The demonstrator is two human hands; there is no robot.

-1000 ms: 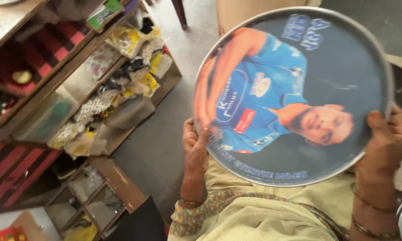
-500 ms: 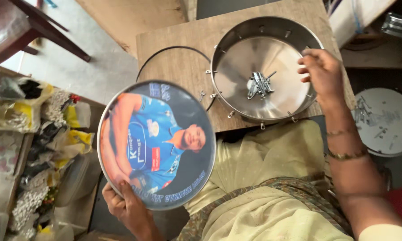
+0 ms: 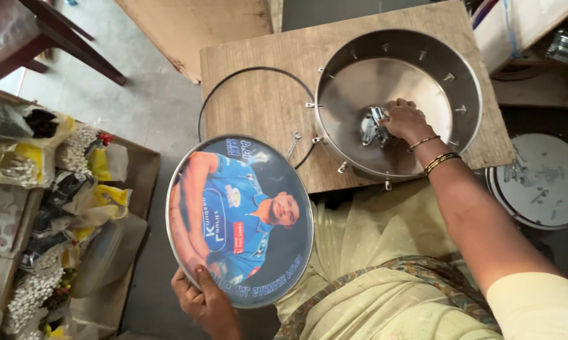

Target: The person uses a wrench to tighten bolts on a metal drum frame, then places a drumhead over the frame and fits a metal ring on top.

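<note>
Right hand (image 3: pixel 402 119): reaches into the steel drum shell (image 3: pixel 463 94), fingers curled around the pile of small metal fittings (image 3: pixel 373 126) at its centre.
Left hand (image 3: pixel 203 301): grips the lower rim of the round printed drum skin (image 3: pixel 240 220), thumb on its face, holding it tilted beside the lap.
Surface: a bare wooden board (image 3: pixel 258 101) carries the shell; a thin black wire hoop (image 3: pixel 233 74) lies flat on it, just left of the shell and touching its edge.
Room: grey concrete floor (image 3: pixel 151 107), with a dark wooden chair leg (image 3: pixel 76 53) at upper left.
Containers: an open wooden crate (image 3: pixel 132 189) at left holds plastic bags of small white and yellow goods.
Far right: a white disc (image 3: pixel 548 182) on the floor has loose metal pieces lying on it.
</note>
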